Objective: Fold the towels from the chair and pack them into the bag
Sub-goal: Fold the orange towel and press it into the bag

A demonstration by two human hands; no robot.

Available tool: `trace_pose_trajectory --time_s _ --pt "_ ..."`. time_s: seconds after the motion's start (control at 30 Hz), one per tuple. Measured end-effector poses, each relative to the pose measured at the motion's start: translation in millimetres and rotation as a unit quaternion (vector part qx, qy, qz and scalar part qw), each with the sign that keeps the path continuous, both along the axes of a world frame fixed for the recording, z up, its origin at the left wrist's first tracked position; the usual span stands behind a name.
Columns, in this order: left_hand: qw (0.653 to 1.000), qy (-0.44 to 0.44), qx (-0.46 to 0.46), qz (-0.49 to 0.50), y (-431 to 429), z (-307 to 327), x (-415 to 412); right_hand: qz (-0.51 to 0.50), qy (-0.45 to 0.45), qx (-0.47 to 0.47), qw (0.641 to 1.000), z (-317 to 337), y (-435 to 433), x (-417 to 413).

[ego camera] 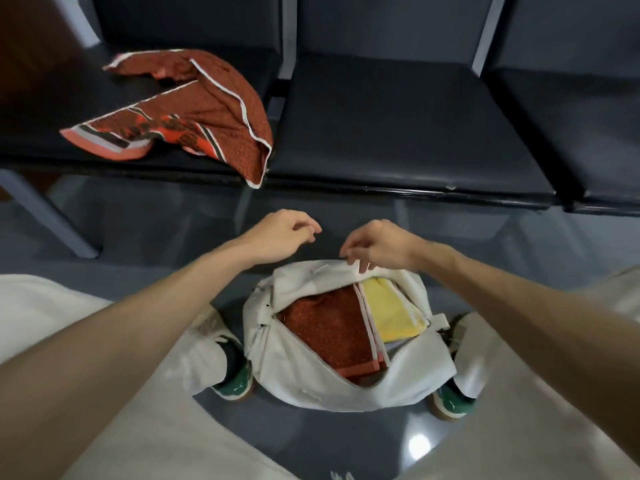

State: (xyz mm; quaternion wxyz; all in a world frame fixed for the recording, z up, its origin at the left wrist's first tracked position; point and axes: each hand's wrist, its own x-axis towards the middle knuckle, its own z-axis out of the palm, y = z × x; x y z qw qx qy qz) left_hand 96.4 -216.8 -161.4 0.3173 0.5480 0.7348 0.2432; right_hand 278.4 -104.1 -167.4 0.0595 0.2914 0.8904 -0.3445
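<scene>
Dark chairs (398,126) line the far side, one unfolded red towel (194,109) lying far left, while the bag (311,386) on the near floor (156,230) holds two folded towels (329,327), fingers of the right hand (377,244) pinching its far rim, left hand (280,230) loosely curled and empty, so next, likely, reach for that towel.

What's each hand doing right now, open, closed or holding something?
Left hand: open, fingers loosely curled, holding nothing.
Right hand: fingertips pinch the far rim of the bag.
</scene>
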Motion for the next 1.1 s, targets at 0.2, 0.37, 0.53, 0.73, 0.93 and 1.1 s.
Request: trace_pose_trajectory --time_s 0.2,0.37,0.53,0.73,0.93,1.1 --pt "0.998 0.009 0.061 0.026 0.4 62.7 -59.1 -0.069 0.127 0.005 0.989 52.0 19.5 -47.6" --pt "0.988 0.103 0.080 0.082 -1.5 87.9 -122.8 -0.058 0.160 0.011 0.985 64.4 28.1 -113.4" --pt "0.961 0.210 0.067 0.166 -22.4 59.2 -175.3 -0.067 0.181 0.072 0.978 57.9 30.8 -179.8" --pt "0.951 0.212 0.073 0.212 -45.4 47.1 -202.0 0.012 0.147 0.147 0.978 30.5 27.5 -234.6" --pt "0.942 0.250 0.101 0.199 -39.1 50.0 -199.8 0.038 0.167 0.155 0.973 33.6 32.2 -249.6" --pt "0.924 0.249 0.171 0.235 -15.7 65.8 -181.9 0.080 0.126 0.122 0.981 67.9 51.6 -223.8"
